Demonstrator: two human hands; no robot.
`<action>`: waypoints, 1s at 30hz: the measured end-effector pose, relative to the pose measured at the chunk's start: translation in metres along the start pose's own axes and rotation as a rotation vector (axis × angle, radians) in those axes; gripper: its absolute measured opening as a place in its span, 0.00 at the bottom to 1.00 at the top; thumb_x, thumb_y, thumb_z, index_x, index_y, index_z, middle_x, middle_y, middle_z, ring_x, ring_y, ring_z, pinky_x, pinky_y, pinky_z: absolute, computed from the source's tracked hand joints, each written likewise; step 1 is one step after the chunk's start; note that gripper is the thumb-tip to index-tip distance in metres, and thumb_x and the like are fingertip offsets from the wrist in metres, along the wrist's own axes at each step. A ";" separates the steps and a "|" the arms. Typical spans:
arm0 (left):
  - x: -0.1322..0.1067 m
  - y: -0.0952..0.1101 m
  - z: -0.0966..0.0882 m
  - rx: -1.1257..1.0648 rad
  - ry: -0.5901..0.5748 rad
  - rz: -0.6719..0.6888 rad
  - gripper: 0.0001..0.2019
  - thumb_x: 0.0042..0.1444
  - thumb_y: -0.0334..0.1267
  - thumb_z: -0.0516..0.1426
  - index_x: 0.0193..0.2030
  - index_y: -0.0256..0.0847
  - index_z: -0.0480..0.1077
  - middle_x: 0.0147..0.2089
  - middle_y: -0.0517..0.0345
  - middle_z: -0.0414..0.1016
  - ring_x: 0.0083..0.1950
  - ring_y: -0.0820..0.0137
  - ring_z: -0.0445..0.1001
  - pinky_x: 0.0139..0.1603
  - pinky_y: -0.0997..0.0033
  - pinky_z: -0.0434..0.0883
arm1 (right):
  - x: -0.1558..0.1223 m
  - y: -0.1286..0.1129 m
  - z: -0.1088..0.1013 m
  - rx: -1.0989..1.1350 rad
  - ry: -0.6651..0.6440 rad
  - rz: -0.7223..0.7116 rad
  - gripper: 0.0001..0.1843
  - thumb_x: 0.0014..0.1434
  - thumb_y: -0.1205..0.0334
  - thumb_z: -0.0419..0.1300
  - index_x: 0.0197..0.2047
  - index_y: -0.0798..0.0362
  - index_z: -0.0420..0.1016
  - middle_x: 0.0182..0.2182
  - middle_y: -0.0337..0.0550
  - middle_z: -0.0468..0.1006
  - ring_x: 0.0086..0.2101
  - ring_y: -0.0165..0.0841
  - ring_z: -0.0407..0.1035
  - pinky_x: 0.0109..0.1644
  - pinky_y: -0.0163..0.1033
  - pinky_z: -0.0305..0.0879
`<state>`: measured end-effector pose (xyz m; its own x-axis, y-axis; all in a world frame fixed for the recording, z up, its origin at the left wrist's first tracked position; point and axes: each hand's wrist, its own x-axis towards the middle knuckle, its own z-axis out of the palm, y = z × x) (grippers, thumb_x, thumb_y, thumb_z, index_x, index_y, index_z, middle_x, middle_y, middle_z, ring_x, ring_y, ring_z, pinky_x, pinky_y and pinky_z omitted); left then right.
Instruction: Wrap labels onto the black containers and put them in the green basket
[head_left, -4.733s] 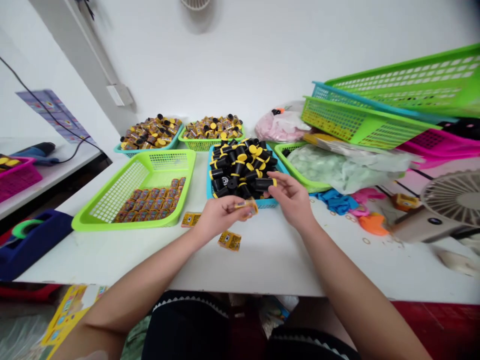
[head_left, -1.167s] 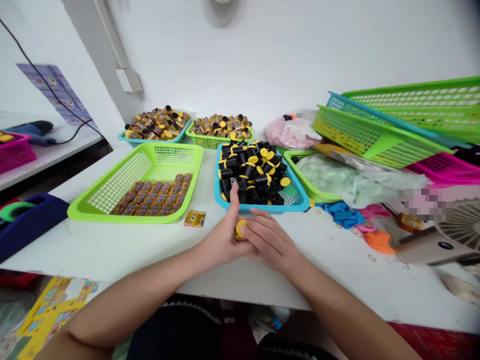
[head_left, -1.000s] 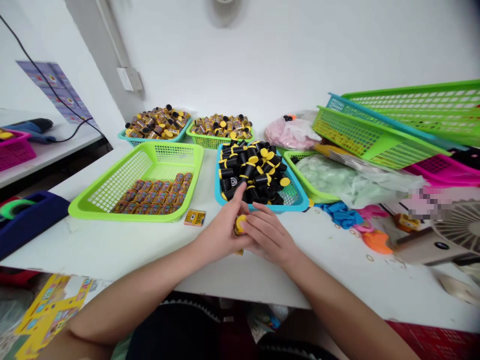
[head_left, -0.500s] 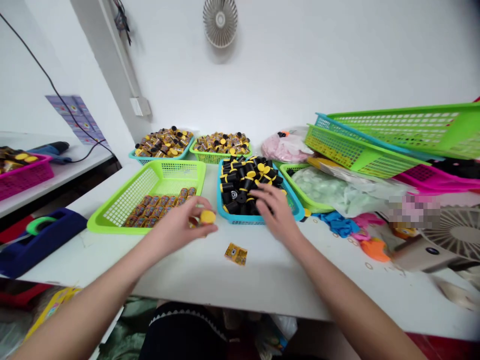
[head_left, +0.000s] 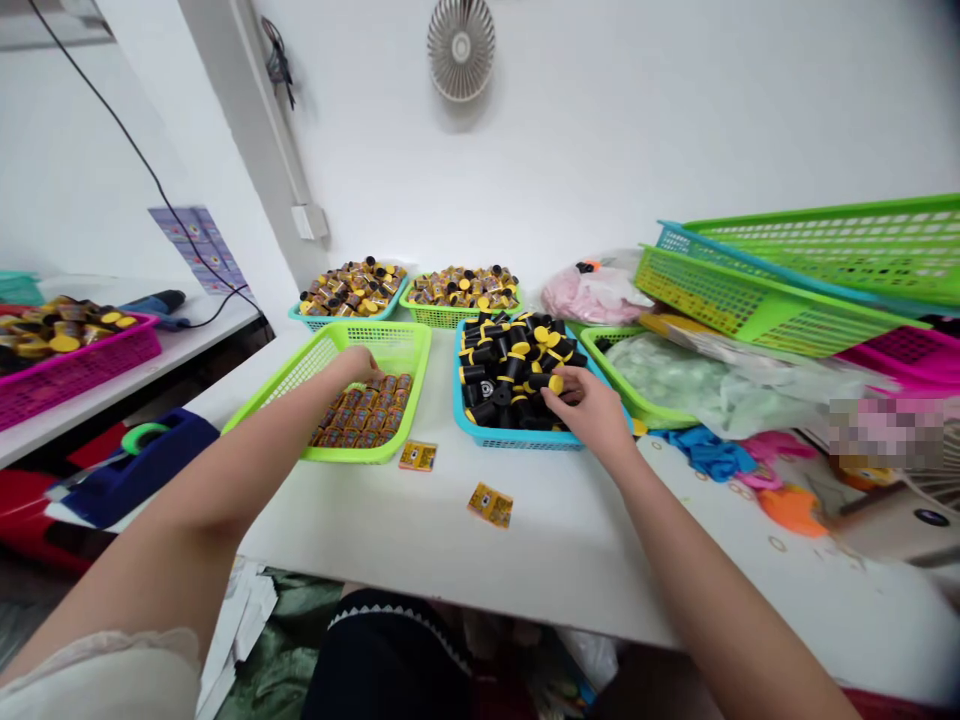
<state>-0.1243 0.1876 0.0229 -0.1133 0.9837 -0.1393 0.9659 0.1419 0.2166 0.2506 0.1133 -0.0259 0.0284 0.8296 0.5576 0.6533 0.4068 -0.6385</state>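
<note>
My left hand (head_left: 355, 365) reaches into the light green basket (head_left: 300, 365), above the rows of labelled cylinders (head_left: 364, 412). Its fingers curl downward, and what they hold is hidden. My right hand (head_left: 590, 410) rests on the near right part of the blue basket (head_left: 517, 438). Thumb and fingers pinch a black cylinder with a yellow cap (head_left: 546, 382) on the pile of black cylinders (head_left: 506, 365). Two yellow stickers lie on the white table: one sticker (head_left: 418, 456) by the green basket, the other sticker (head_left: 490, 504) nearer me.
At the back stand a teal basket (head_left: 346, 292) and a green basket (head_left: 461, 292) of finished cylinders. A bagged green basket (head_left: 660, 375), stacked baskets (head_left: 780, 285) and rubber bits (head_left: 787, 505) fill the right. A pink basket (head_left: 75, 355) and tape dispenser (head_left: 135, 470) sit left.
My left hand carried the yellow-capped cylinder from the table's middle into the green basket. My right hand moved onto the black pile and pinched a cylinder. The view shifted left.
</note>
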 end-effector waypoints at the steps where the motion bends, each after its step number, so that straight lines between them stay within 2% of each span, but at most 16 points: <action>1: -0.001 0.001 0.001 0.016 -0.012 0.002 0.14 0.64 0.44 0.57 0.50 0.36 0.71 0.50 0.52 0.75 0.47 0.64 0.76 0.48 0.57 0.75 | -0.003 -0.001 -0.001 0.021 0.043 -0.019 0.19 0.54 0.53 0.64 0.46 0.54 0.74 0.31 0.43 0.80 0.30 0.35 0.76 0.39 0.44 0.76; 5: -0.016 0.010 -0.008 0.050 0.091 0.060 0.18 0.59 0.46 0.60 0.49 0.34 0.73 0.50 0.46 0.77 0.53 0.55 0.75 0.54 0.54 0.70 | -0.014 -0.003 -0.001 0.000 0.211 -0.197 0.18 0.58 0.54 0.62 0.49 0.52 0.73 0.36 0.45 0.80 0.30 0.34 0.75 0.41 0.44 0.76; 7: -0.039 0.022 -0.008 0.053 0.204 0.134 0.21 0.61 0.46 0.58 0.56 0.33 0.70 0.56 0.39 0.74 0.61 0.50 0.69 0.60 0.53 0.65 | -0.020 -0.001 0.000 -0.049 0.279 -0.326 0.16 0.59 0.57 0.61 0.50 0.51 0.72 0.42 0.48 0.80 0.31 0.33 0.75 0.42 0.44 0.76; 9: -0.074 0.039 0.006 0.043 0.279 0.316 0.21 0.67 0.43 0.50 0.62 0.35 0.65 0.64 0.40 0.68 0.67 0.54 0.63 0.65 0.54 0.60 | -0.025 0.003 0.001 -0.095 0.301 -0.435 0.15 0.60 0.59 0.61 0.50 0.49 0.72 0.47 0.50 0.79 0.34 0.35 0.76 0.45 0.46 0.76; 10: -0.095 0.048 0.020 0.038 0.282 0.443 0.20 0.68 0.42 0.47 0.62 0.38 0.65 0.65 0.46 0.67 0.68 0.59 0.62 0.66 0.59 0.59 | -0.027 0.005 0.001 -0.116 0.294 -0.470 0.14 0.60 0.60 0.61 0.50 0.49 0.72 0.48 0.51 0.79 0.36 0.36 0.77 0.46 0.46 0.76; 12: -0.141 0.065 0.058 0.047 0.185 0.899 0.20 0.69 0.35 0.42 0.61 0.40 0.66 0.65 0.48 0.68 0.66 0.65 0.65 0.66 0.62 0.62 | -0.032 0.009 0.000 -0.152 0.261 -0.492 0.15 0.60 0.60 0.61 0.51 0.49 0.73 0.49 0.51 0.79 0.41 0.38 0.78 0.48 0.47 0.76; 13: -0.163 0.072 0.080 0.096 0.143 0.995 0.21 0.69 0.33 0.42 0.64 0.39 0.63 0.67 0.47 0.66 0.67 0.65 0.64 0.66 0.62 0.63 | -0.033 0.010 0.000 -0.164 0.248 -0.490 0.15 0.60 0.60 0.61 0.51 0.49 0.73 0.49 0.51 0.79 0.42 0.39 0.78 0.48 0.47 0.76; 15: -0.199 0.080 0.123 0.208 0.114 0.966 0.24 0.68 0.41 0.47 0.66 0.31 0.60 0.68 0.37 0.62 0.68 0.55 0.63 0.65 0.54 0.65 | -0.035 0.011 -0.001 -0.176 0.237 -0.473 0.14 0.60 0.59 0.61 0.50 0.49 0.73 0.48 0.51 0.80 0.43 0.39 0.78 0.47 0.46 0.77; 17: -0.227 0.080 0.157 0.272 0.094 0.936 0.30 0.66 0.49 0.50 0.67 0.27 0.59 0.69 0.33 0.59 0.69 0.50 0.61 0.65 0.50 0.65 | -0.036 0.011 -0.001 -0.174 0.230 -0.464 0.14 0.60 0.59 0.61 0.50 0.49 0.73 0.48 0.50 0.80 0.43 0.39 0.78 0.46 0.45 0.77; 18: -0.238 0.077 0.169 0.294 0.112 0.933 0.31 0.65 0.50 0.51 0.67 0.26 0.60 0.68 0.33 0.60 0.69 0.49 0.62 0.65 0.50 0.66 | -0.036 0.010 -0.001 -0.167 0.225 -0.467 0.14 0.61 0.59 0.61 0.50 0.49 0.73 0.48 0.50 0.80 0.43 0.39 0.78 0.47 0.45 0.77; 20: -0.258 0.067 0.180 0.345 0.204 0.963 0.28 0.65 0.45 0.52 0.65 0.25 0.63 0.67 0.34 0.63 0.66 0.49 0.65 0.63 0.52 0.68 | -0.037 0.009 -0.002 -0.147 0.212 -0.476 0.14 0.61 0.59 0.61 0.50 0.49 0.74 0.48 0.49 0.80 0.45 0.38 0.77 0.48 0.45 0.76; 22: -0.275 0.056 0.175 0.393 0.297 1.040 0.21 0.65 0.35 0.51 0.61 0.26 0.67 0.63 0.36 0.68 0.62 0.50 0.70 0.60 0.56 0.72 | -0.037 0.008 -0.002 -0.128 0.198 -0.478 0.14 0.61 0.60 0.60 0.50 0.49 0.74 0.48 0.49 0.80 0.46 0.39 0.77 0.50 0.45 0.76; 25: -0.285 0.049 0.141 0.322 0.283 1.185 0.20 0.62 0.24 0.47 0.58 0.29 0.70 0.57 0.42 0.76 0.56 0.59 0.77 0.54 0.66 0.76 | -0.036 0.007 -0.002 -0.112 0.182 -0.479 0.14 0.61 0.61 0.60 0.50 0.49 0.74 0.49 0.49 0.79 0.48 0.40 0.76 0.51 0.46 0.75; 27: -0.274 0.056 0.109 0.156 0.204 1.194 0.22 0.63 0.23 0.46 0.61 0.32 0.68 0.57 0.45 0.76 0.56 0.65 0.77 0.54 0.69 0.76 | -0.036 0.006 -0.002 -0.102 0.192 -0.506 0.14 0.61 0.61 0.60 0.51 0.49 0.74 0.49 0.50 0.79 0.49 0.40 0.75 0.52 0.47 0.75; 29: -0.251 0.072 0.081 -0.094 0.160 1.125 0.21 0.65 0.27 0.47 0.62 0.38 0.68 0.57 0.49 0.77 0.55 0.67 0.77 0.55 0.70 0.75 | -0.036 0.004 -0.004 -0.099 0.224 -0.528 0.15 0.61 0.62 0.60 0.52 0.48 0.73 0.49 0.50 0.79 0.48 0.40 0.76 0.53 0.49 0.75; 30: -0.236 0.082 0.071 -0.239 0.171 1.065 0.17 0.66 0.30 0.50 0.58 0.41 0.71 0.53 0.51 0.80 0.51 0.68 0.79 0.53 0.71 0.77 | -0.036 0.003 -0.004 -0.097 0.248 -0.530 0.16 0.61 0.63 0.60 0.53 0.48 0.72 0.49 0.50 0.78 0.48 0.40 0.75 0.52 0.49 0.75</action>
<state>-0.0018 -0.0406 0.0047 0.7014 0.6147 0.3607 0.5204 -0.7875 0.3301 0.2550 0.0830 -0.0457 -0.1526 0.4038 0.9020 0.6923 0.6951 -0.1940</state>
